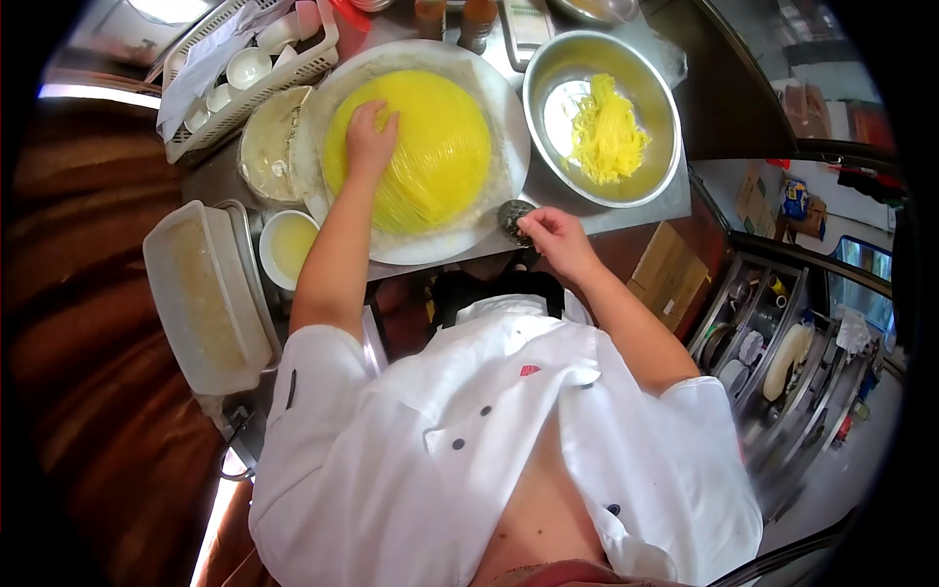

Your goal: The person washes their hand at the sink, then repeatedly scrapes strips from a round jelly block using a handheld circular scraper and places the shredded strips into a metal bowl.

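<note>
A wide yellow dome (430, 166) with a glossy, finely stranded surface sits on a pale round sheet on a white round board (509, 127). My left hand (372, 142) rests on its upper left side, thumb apart from the fingers. Just off the board's lower right edge, my right hand (558, 240) pinches a dark, speckled round thing (513, 221) whose kind I cannot make out. A steel bowl (665, 147) stands to the right, holding a heap of thin yellow shreds (608, 137).
Left of the board are a film-covered round container (269, 147), a white bowl of pale yellow liquid (291, 247) and a long plastic tub (210, 303). A basket (176, 147) of cups stands behind. Jars (477, 22) and a slicer-like tool (528, 34) lie at the back.
</note>
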Available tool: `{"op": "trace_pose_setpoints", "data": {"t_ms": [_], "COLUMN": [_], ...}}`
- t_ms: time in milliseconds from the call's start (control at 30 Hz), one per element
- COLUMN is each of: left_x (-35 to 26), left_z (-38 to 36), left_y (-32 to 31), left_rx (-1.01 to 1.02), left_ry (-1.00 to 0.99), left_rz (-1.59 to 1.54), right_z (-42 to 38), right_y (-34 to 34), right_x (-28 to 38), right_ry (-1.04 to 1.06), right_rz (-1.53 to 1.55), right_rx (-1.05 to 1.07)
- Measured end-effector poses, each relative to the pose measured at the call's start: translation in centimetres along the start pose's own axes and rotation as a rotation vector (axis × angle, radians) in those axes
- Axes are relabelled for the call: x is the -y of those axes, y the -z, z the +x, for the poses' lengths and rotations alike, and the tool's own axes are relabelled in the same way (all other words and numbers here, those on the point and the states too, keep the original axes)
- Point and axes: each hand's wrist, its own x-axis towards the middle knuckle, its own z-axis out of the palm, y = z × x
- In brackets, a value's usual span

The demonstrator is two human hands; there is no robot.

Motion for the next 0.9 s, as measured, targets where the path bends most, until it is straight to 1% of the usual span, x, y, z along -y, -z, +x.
{"op": "trace_pose_setpoints", "data": {"t_ms": [33, 133, 233, 300, 333, 367, 433, 533, 567, 633, 700, 767, 833, 900], "left_x": [-0.1, -0.8, -1.9, 0.5, 0.0, -0.5, -4.1, -5.3, -6.0, -15.1, -27.3, -34.5, -37.4, -38.2], "left_z": [-0.1, 0.4, 1.4, 1.5, 1.7, 1.5, 1.2, 2.0, 2.2, 4.2, 4.3, 5.1, 5.9, 5.5], "left_y": [0.0, -0.4, 0.9, 1.0, 1.3, 1.7, 3.2, 5.5, 5.4, 5.4, 4.4, 1.2, -3.5, -11.4], "left_rx": [-0.029, -0.103, 0.035, 0.098, 0.127, 0.102, 0.053, 0.525, 0.586, 0.706, 0.480, 0.301, 0.219, -0.065], "left_ry": [0.004, 0.203, 0.459, 0.695, 0.801, 0.875, 1.016, 0.900, 0.824, 0.660, 0.415, 0.364, 0.115, -0.260], "left_rz": [-0.007, 0.096, 0.090, -0.429, -0.692, -0.757, -0.890, -1.394, -1.358, -1.286, -0.913, -0.804, -0.637, -0.324], "right_z": [-0.3, -1.2, -1.8, -2.2, -2.4, -2.7, -3.3, -4.2, -4.5, -4.9, -5.7, -6.3, -6.8, -7.5], "right_y": [0.6, 2.0, 3.5, 4.8, 5.6, 6.4, 8.3, 11.7, 12.9, 14.9, 16.5, 17.6, 18.5, 18.5], "right_x": [0.0, -0.2, -0.2, -0.8, -1.1, -1.3, -2.0, -2.9, -3.2, -4.4, -4.8, -5.2, -5.8, -5.8], "right_ry": [-0.003, 0.002, -0.019, -0.008, 0.000, -0.007, -0.018, -0.052, -0.059, -0.025, -0.011, -0.005, 0.000, -0.008], "right_rz": [0.009, 0.042, -0.008, 0.004, 0.011, 0.025, 0.053, 0.147, 0.186, 0.168, 0.168, 0.180, 0.193, 0.223], "right_rx": [0.010, 0.045, 0.084, 0.101, 0.110, 0.111, 0.106, 0.085, 0.078, 0.037, 0.008, 0.004, -0.007, -0.021]}}
